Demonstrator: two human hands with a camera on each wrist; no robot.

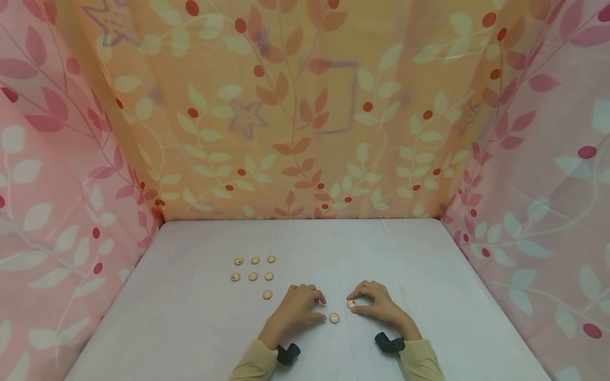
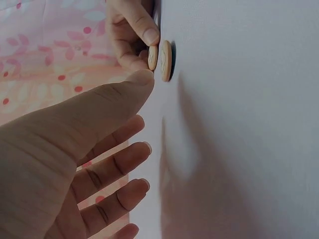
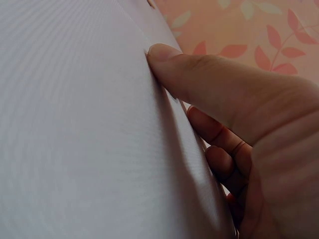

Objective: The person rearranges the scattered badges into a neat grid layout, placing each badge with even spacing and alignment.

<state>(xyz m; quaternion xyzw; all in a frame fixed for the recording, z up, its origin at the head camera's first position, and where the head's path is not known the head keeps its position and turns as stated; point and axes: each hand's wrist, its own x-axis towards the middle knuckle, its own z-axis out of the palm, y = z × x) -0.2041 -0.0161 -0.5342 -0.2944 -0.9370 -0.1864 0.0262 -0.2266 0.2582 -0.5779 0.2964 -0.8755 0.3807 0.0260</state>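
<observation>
Between thumb and fingers, my right hand [image 1: 378, 305] pinches a small round wooden disc [image 1: 351, 304] at the table's front middle. Another wooden disc [image 1: 334, 318] lies on the cloth just in front of my left hand [image 1: 299, 307], whose fingers are loosely bent and hold nothing. In the left wrist view, the left thumb [image 2: 124, 89] points towards the pinched disc [image 2: 152, 57] and the lying disc [image 2: 166, 60], which has carved lines on its face. The right wrist view shows the right thumb [image 3: 184, 64] low over the cloth; the pinched disc is hidden there.
Left of the hands, several similar discs [image 1: 253, 276] lie in two rows, with one single disc [image 1: 267, 295] nearer me. White cloth [image 1: 381, 248] covers the table. Patterned curtains [image 1: 295, 132] close off the back and both sides. Each wrist wears a black device [image 1: 389, 343].
</observation>
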